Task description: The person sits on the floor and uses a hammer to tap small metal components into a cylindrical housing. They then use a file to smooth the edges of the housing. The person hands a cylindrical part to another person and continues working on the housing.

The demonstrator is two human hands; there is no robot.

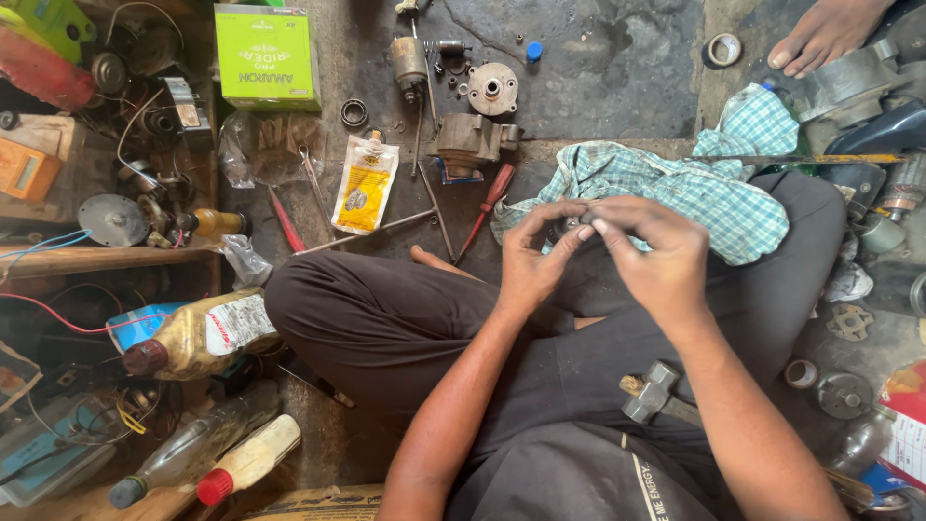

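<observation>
**Floor workshop: hands on a small metal part**

Hands, two. Left hand (529, 259) and right hand (656, 256) meet above the lap, fingertips pinched together on one small dark metal part (576, 225); the part is mostly hidden, so its kind cannot be told. Each grip is narrow, thumb and forefingers closed on the part. Both forearms rise from the lower edge, wrists bent inward, palms facing each other.

Cloth, one: checked, blue-green (714, 188), draped over the right knee just behind the hands.

Hammer, one (652, 391), lying on the lap below the right wrist.

Screwdrivers, two with red handles: one (485, 207) near the left knee, one (285, 222) further left.

Bottles, four: one amber oil bottle (198, 333) lying on its side, partly filled; one clear bottle (188, 452); one pale bottle with red cap (249, 461); one small yellow bottle (214, 223).

Pouch, one: white and yellow (364, 183), flat on the floor (617, 68).

Box, one: green carton (267, 56), closed; contents not visible.

Metal housing, one (470, 143), beside a round flange (493, 89). Bearing ring, one (354, 113). Blue cap, one (533, 50).

Foot, one, another person's (822, 37), top right.
</observation>
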